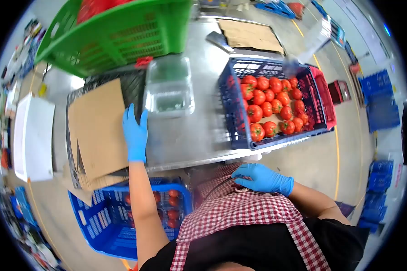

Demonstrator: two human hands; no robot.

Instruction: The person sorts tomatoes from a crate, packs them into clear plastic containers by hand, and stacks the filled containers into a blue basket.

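Note:
My left hand (pixel 135 133), in a blue glove, lies with its fingers apart at the right edge of a brown cardboard sheet (pixel 99 131). Just right of it stands a clear plastic container (pixel 169 88) on the metal table (pixel 194 131). My right hand (pixel 260 178), also gloved, is in front of the checkered apron (pixel 230 210) with its fingers curled; whether it holds anything is unclear. Red tomatoes (pixel 267 108) fill much of a dark blue crate (pixel 239 140) on the right part of the table.
A green crate (pixel 117 40) with red contents stands at the back left. Below the table's left edge is a blue crate (pixel 108 221) with tomatoes. More cardboard (pixel 251 35) lies at the back, beside a metal object (pixel 219 41). A white box (pixel 34 137) stands far left.

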